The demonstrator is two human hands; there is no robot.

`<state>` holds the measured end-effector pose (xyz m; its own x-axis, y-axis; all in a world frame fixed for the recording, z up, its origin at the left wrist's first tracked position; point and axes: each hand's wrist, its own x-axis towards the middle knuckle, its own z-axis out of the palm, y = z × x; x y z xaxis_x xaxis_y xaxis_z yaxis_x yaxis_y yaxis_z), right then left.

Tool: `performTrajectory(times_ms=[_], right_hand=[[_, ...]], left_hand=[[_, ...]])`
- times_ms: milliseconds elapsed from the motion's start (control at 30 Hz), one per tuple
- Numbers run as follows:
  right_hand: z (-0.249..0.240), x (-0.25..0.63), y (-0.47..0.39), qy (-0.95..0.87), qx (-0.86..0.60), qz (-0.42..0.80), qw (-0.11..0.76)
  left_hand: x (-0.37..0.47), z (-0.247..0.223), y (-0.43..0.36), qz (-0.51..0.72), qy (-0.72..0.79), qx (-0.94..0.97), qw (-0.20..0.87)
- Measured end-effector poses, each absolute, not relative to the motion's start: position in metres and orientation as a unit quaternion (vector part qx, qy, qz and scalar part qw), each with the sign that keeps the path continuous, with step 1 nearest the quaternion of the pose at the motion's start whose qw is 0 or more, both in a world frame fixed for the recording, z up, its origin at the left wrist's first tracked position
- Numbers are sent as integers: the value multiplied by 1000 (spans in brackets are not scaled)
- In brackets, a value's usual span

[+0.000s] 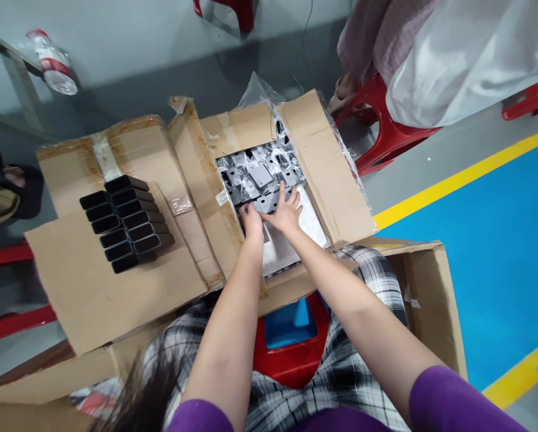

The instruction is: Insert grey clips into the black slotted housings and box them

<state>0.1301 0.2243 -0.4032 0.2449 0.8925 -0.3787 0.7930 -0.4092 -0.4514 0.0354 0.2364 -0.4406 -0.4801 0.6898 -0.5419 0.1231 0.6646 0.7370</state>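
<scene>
My left hand reaches into an open cardboard box, fingers curled down at the near left end of a row of grey parts. What those fingers hold, if anything, is hidden. Beside it, my right hand lies with fingers spread over the right part of the same row. Its thumb points toward my left hand. Behind the row are more grey and black parts in clear plastic wrap, with one flat grey rectangular piece on top. A white sheet covers the near side of the box.
Several black rectangular tubes are stacked on a cardboard surface at left. A red stool and a person in pale clothing are at upper right. A plastic bottle lies at upper left. Another open carton stands at right.
</scene>
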Motion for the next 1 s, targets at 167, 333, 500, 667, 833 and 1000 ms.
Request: performTrajectory(times_ms=[167, 333, 500, 667, 833, 1000], right_hand=[[-401, 114, 239, -515, -791, 322, 73], [-401, 123, 231, -548, -774, 316, 32], [-399, 145, 214, -603, -737, 303, 4], [-406, 177, 217, -552, -750, 344, 121], [-432, 218, 232, -520, -739, 395, 166], [-444, 232, 239, -593, -673, 415, 150]], left_hand=[[34, -436, 234, 255, 803, 238, 483], [31, -425, 225, 202, 792, 248, 520], [31, -415, 223, 140, 778, 260, 555], [37, -400, 222, 132, 770, 350, 517], [44, -388, 209, 108, 718, 550, 413], [60, -394, 202, -25, 686, 658, 310]])
